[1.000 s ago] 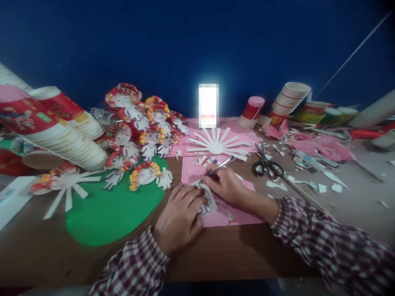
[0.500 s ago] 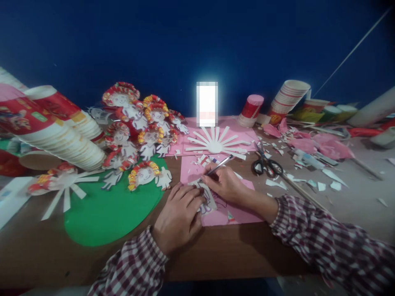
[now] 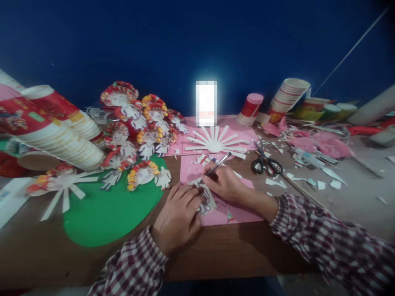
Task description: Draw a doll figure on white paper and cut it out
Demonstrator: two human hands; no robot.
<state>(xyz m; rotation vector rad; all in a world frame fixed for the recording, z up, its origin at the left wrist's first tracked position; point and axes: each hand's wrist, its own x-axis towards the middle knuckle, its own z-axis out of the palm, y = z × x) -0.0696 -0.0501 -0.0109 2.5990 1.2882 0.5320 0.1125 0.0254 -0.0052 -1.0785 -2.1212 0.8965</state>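
Barely shifted since a second ago: right hand (image 3: pixel 226 183) fingers still clamped on pen (image 3: pixel 216 165), tip down on cutout (image 3: pixel 206 200). Left hand (image 3: pixel 179 216) fingers spread flat, pinning cutout to pink sheet (image 3: pixel 237 213) against sliding; scissors (image 3: pixel 267 163) lying just right of pen.

2 bare hands (image 3: pixel 177 220) emerge from long sleeves (image 3: pixel 327 246) checked in dark maroon and white, cuffs at the wrists.

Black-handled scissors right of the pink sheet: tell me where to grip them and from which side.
Take the black-handled scissors by the two finger loops, which lie at the near end toward the person; the blades point away toward the blue wall. Coming from the near right side looks best, since the right hand holding the thin silver tool is to their left.
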